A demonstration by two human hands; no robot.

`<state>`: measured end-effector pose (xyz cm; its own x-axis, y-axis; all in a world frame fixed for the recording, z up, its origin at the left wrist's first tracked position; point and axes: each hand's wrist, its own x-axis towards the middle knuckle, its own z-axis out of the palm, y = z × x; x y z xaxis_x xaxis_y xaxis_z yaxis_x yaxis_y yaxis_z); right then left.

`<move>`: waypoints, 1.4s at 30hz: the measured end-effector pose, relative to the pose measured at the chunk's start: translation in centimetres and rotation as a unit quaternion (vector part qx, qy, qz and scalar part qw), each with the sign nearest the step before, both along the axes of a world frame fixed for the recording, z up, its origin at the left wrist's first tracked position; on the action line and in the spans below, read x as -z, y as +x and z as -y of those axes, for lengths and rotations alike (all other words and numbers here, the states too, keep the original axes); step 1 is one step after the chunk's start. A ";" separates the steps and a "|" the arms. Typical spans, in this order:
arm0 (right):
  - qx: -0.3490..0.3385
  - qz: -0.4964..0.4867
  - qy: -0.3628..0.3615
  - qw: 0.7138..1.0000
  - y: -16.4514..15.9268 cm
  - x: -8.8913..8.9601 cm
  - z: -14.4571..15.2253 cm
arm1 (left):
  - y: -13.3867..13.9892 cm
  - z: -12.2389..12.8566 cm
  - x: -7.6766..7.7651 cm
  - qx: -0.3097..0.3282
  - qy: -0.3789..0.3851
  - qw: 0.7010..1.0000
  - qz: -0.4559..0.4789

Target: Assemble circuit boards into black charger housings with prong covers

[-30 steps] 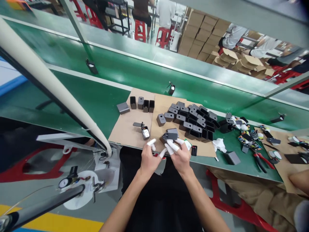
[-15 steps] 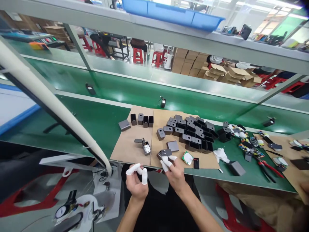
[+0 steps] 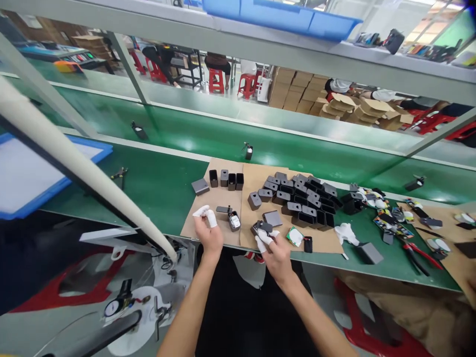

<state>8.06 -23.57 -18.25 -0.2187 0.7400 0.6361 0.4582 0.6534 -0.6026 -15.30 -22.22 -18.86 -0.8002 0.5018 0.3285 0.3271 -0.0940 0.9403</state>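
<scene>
My right hand (image 3: 278, 255), with white finger covers, is closed on a small black case (image 3: 262, 227) at the front of the cardboard sheet; its fingers partly hide it. My left hand (image 3: 208, 233), also in white finger covers, is over the cardboard's left part, its thumb and forefinger bent but apart, with nothing visible between them. Just right of it stands an open black case (image 3: 234, 221) with a white-topped part inside and a flat grey cover out to its side. A grey box (image 3: 272, 218) lies behind the right hand. A green circuit board with a white disc (image 3: 295, 236) lies to its right.
Many black cases (image 3: 307, 216) crowd the cardboard (image 3: 248, 198). Red-handled pliers (image 3: 416, 255), a white cloth (image 3: 346, 233) and circuit parts lie to the right. A pale pole (image 3: 122, 198) slants across the left. A blue tray (image 3: 282, 17) sits on the shelf above.
My left hand has moved up and forward, from below the table edge to over the cardboard. The right hand keeps its hold on the case. The view has shifted slightly.
</scene>
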 end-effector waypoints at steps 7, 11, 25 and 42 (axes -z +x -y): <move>-0.011 -0.039 -0.101 0.994 0.9 -0.2 -0.3 | 0.0 1.3 -0.3 -0.011 0.015 0.999 -0.051; -0.055 -0.073 -0.163 0.982 1.9 -3.3 0.3 | 2.7 5.6 -2.9 0.075 0.047 0.988 -0.129; -0.108 -0.006 -0.122 0.987 5.8 -12.1 4.9 | 8.2 10.3 -6.5 0.411 0.014 0.912 -0.013; 0.119 -0.110 -0.048 0.986 6.6 -11.7 9.0 | 13.3 10.5 -6.3 0.256 0.077 0.939 -0.216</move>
